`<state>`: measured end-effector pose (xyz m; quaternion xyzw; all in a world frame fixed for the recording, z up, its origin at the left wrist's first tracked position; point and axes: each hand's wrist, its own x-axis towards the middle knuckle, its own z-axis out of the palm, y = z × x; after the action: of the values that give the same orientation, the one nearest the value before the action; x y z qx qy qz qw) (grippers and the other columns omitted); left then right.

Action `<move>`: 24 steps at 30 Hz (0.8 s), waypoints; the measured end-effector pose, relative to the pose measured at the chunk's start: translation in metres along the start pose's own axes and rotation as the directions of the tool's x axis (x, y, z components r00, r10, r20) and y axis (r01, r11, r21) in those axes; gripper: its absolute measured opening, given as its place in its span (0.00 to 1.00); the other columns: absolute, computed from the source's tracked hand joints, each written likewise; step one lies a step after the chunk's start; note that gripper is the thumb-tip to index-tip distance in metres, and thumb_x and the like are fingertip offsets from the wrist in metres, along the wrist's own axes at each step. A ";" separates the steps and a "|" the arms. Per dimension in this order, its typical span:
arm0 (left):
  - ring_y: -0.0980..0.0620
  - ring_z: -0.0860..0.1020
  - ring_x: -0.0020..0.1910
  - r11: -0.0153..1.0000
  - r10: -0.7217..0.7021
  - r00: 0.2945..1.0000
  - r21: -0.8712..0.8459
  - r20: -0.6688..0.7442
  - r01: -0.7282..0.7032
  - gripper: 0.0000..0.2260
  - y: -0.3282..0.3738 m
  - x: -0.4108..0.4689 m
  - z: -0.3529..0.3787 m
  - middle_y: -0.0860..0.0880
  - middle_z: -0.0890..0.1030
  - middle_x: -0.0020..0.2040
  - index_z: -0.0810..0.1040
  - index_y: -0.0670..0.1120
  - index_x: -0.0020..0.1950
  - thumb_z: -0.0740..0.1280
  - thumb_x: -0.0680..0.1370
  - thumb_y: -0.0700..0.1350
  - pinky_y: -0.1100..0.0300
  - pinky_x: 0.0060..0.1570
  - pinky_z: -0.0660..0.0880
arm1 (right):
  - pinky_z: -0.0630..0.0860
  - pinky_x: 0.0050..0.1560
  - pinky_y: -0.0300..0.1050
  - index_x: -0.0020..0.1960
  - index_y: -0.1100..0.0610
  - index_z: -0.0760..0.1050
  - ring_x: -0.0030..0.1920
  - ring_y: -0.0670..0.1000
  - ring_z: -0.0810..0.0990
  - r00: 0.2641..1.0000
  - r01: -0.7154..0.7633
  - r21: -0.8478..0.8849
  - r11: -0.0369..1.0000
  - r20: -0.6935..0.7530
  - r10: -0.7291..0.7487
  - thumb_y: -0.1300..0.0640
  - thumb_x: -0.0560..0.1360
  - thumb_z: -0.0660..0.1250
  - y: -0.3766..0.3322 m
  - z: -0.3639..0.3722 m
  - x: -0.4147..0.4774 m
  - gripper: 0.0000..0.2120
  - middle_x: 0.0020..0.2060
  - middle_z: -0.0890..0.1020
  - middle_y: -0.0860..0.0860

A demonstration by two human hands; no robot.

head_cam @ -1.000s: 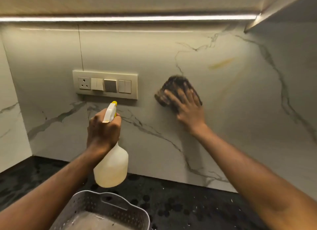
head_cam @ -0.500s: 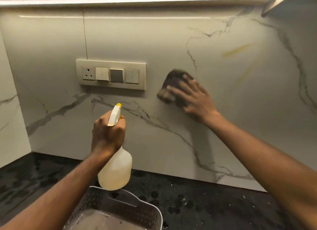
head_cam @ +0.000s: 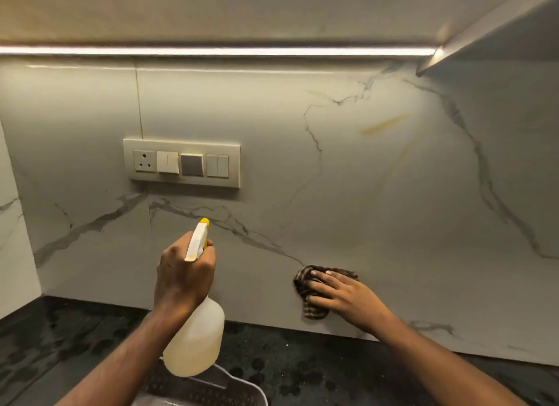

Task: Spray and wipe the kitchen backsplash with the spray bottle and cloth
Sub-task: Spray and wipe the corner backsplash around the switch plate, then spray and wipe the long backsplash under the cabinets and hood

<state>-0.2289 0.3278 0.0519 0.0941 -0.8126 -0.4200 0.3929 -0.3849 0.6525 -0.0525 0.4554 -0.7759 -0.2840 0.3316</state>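
Head view: one perforated grey basket point(head_cam: 248, 390) at the bottom edge. Left hand point(head_cam: 183, 274) grips one spray bottle point(head_cam: 196, 345) at its neck. Right hand point(head_cam: 341, 296), fingers flat, presses one dark striped cloth point(head_cam: 316, 312) low on the marble backsplash point(head_cam: 378, 209), just above the black countertop point(head_cam: 302, 369). One switch panel point(head_cam: 181, 163): one socket, three switches.

Left hand point(head_cam: 184, 277) grips the spray bottle point(head_cam: 195, 342); right hand point(head_cam: 344, 296) presses a dark cloth point(head_cam: 308, 293) low on the marble backsplash point(head_cam: 378, 193).
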 end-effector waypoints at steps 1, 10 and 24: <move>0.38 0.80 0.31 1.000 0.003 1.000 -0.009 0.009 -0.003 0.11 0.008 0.000 0.001 0.44 0.79 0.35 0.76 0.45 0.40 0.60 0.71 0.51 0.41 0.35 0.81 | 0.70 0.69 0.50 0.63 0.44 0.79 0.69 0.54 0.77 0.998 -0.050 0.031 0.998 -0.022 0.050 0.58 0.75 0.57 0.009 -0.008 -0.007 0.22 0.68 0.79 0.50; 0.39 0.80 0.31 0.992 0.082 0.988 -0.108 0.132 -0.068 0.08 0.110 -0.008 0.029 0.45 0.80 0.33 0.74 0.49 0.38 0.59 0.71 0.49 0.46 0.36 0.79 | 0.69 0.72 0.56 0.74 0.49 0.72 0.77 0.59 0.64 0.572 -0.597 0.539 0.595 -0.234 0.786 0.74 0.72 0.69 0.071 -0.134 -0.044 0.35 0.76 0.68 0.52; 0.42 0.78 0.28 0.960 0.235 0.949 -0.207 0.212 -0.191 0.05 0.227 -0.020 0.077 0.47 0.77 0.28 0.71 0.47 0.37 0.59 0.69 0.47 0.48 0.33 0.76 | 0.59 0.77 0.57 0.79 0.52 0.61 0.81 0.58 0.55 0.277 -0.597 0.672 0.437 -0.339 0.899 0.68 0.78 0.67 0.122 -0.211 -0.096 0.33 0.80 0.61 0.55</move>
<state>-0.2305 0.5276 0.1864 -0.0813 -0.8165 -0.4562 0.3443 -0.2503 0.7609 0.1439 0.1451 -0.7619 0.2688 0.5712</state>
